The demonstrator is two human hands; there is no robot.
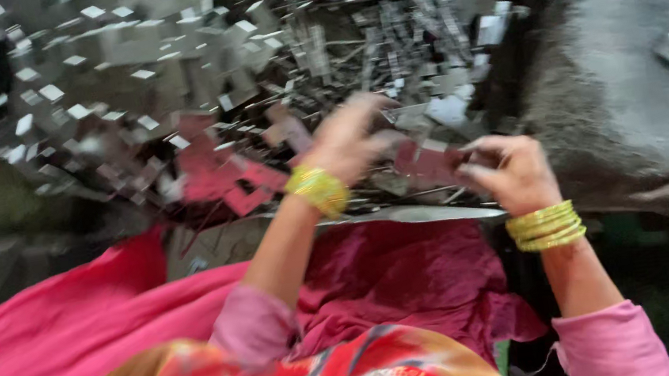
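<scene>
Head view, looking down over your lap. Your left hand (349,136) reaches into the scrap heap (243,59), a spread of small flat metal offcuts, mostly grey squares and strips; the hand is motion-blurred, so you cannot tell whether its fingers are spread or closed on anything. Your right hand (511,173) is curled, its thumb and fingers pinching the edge of a flat reddish piece (429,162) held just above the near rim of the heap. Gold bangles (545,226) sit on both wrists. More reddish pieces (216,175) lie among the grey ones, near your left forearm. A pink cloth (53,331) covers your lap below the heap, with a darker red fold (402,276) between your arms.

Progress, as a judgement: sorting appears to be at an early or middle stage. One piece is in hand; the heap is large and unsorted, and no separate sorted pile shows. A grey floor (625,43) with loose sheets lies to the right.
</scene>
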